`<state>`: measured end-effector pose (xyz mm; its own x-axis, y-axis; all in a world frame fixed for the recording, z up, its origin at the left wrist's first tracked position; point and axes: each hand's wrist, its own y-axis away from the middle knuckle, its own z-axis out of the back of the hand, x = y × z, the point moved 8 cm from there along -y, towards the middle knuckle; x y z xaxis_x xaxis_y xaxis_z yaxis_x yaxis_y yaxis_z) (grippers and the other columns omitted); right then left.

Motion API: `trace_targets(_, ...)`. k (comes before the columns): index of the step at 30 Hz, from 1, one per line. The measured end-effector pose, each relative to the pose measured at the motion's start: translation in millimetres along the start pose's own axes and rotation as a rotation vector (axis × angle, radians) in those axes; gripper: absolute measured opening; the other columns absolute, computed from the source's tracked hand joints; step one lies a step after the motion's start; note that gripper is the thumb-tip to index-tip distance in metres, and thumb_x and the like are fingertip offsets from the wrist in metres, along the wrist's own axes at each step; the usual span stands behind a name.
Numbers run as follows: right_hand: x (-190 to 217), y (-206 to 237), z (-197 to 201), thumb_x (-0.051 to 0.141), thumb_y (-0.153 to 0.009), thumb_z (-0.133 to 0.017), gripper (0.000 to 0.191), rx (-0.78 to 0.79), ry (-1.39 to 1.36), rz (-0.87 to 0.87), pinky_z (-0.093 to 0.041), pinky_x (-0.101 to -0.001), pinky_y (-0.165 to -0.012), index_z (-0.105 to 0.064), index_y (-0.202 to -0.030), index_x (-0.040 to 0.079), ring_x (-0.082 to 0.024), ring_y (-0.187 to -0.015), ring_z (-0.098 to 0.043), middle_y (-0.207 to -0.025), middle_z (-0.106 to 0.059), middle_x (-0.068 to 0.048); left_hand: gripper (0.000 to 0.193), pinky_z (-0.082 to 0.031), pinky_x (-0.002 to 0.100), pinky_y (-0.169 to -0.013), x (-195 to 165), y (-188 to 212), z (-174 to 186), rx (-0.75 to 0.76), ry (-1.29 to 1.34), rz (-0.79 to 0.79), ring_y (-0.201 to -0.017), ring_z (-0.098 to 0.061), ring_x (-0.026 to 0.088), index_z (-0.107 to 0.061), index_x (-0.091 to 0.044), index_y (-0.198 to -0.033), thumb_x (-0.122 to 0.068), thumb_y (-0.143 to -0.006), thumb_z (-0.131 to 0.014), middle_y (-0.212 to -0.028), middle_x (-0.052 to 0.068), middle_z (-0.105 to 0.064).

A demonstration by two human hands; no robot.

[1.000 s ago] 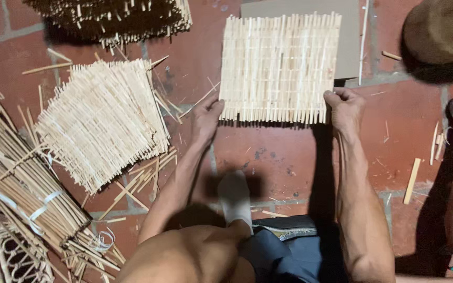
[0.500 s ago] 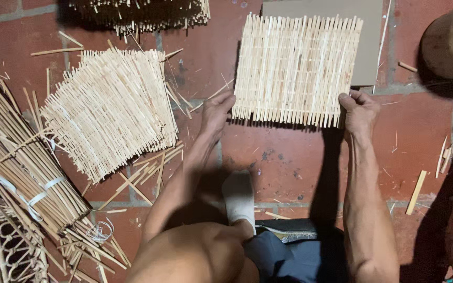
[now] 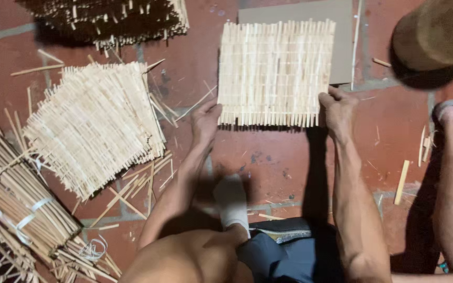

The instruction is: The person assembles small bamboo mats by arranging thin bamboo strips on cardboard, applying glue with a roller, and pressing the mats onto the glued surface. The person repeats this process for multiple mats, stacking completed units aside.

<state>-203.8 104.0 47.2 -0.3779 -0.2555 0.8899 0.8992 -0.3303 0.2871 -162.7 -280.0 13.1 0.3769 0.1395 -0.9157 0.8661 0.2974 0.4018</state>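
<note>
Pale split-cane mat (image 3: 276, 73) lies flat on red brick floor (image 3: 268, 152), upper edge over grey card sheet (image 3: 310, 13). Left hand (image 3: 205, 119) pinches near-left corner, right hand (image 3: 337, 107) grips near-right corner. Compared to second ago: same hold, mat barely shifted, looks like squaring up. Stack of finished mats (image 3: 98, 126) sits off left, well apart.
</note>
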Motion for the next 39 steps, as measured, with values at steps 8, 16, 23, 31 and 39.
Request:
trace_targets(8,36,11,-6,0.019,-0.1,-0.066,0.033,-0.062,0.392,0.401,-0.054,-0.0418,-0.069,-0.076,-0.122,-0.002,-0.021,-0.073,-0.069,-0.086,-0.073,-0.02,0.035,-0.059,0.027,-0.081,0,-6,2,0.004,0.071,-0.025,-0.091,-0.075,0.018,-0.07,0.007,-0.125,-0.002,-0.092,-0.068,-0.108,0.017,-0.078)
trace_targets(16,39,11,-11,0.029,-0.103,-0.07,0.029,-0.052,0.6,0.324,-0.045,-0.0482,-0.056,-0.078,-0.116,0.004,-0.028,-0.057,-0.059,-0.065,-0.063,-0.017,0.036,-0.06,0.028,-0.083,12,-10,1,0.023,0.195,-0.074,-0.091,-0.074,0.018,-0.066,0.008,-0.129,0.0,-0.093,-0.066,-0.11,0.02,-0.077)
trace_targets(23,41,-5,0,0.017,-0.099,-0.067,0.022,-0.1,0.732,0.418,-0.049,-0.0444,-0.051,-0.075,-0.111,0.0,-0.026,-0.054,-0.061,-0.069,-0.068,-0.017,0.045,-0.059,0.026,-0.085,2,-28,7,-0.01,0.026,-0.032,-0.1,-0.072,0.017,-0.058,0.007,-0.135,-0.005,-0.093,-0.068,-0.118,0.018,-0.072)
trace_targets(31,36,-76,-20,0.007,-0.091,-0.064,0.023,0.009,0.524,0.321,-0.051,-0.0442,-0.055,-0.076,-0.109,-0.002,-0.026,-0.064,-0.061,-0.092,-0.07,-0.017,0.03,-0.056,0.031,-0.075,-85,-86,-36,0.071,-0.411,-0.205,-0.082,-0.072,0.017,-0.073,-0.007,-0.124,-0.013,-0.097,-0.063,-0.103,0.016,-0.078)
trace_targets(39,52,-55,-19,0.008,-0.088,-0.072,0.017,-0.045,0.495,0.437,-0.05,-0.0505,-0.071,-0.074,-0.096,-0.006,-0.034,-0.076,-0.063,-0.083,-0.066,-0.026,0.037,-0.056,0.029,-0.072,-90,-73,-37,0.052,-0.298,-0.124,-0.08,-0.072,0.012,-0.073,-0.013,-0.125,-0.012,-0.091,-0.061,-0.097,0.008,-0.08)
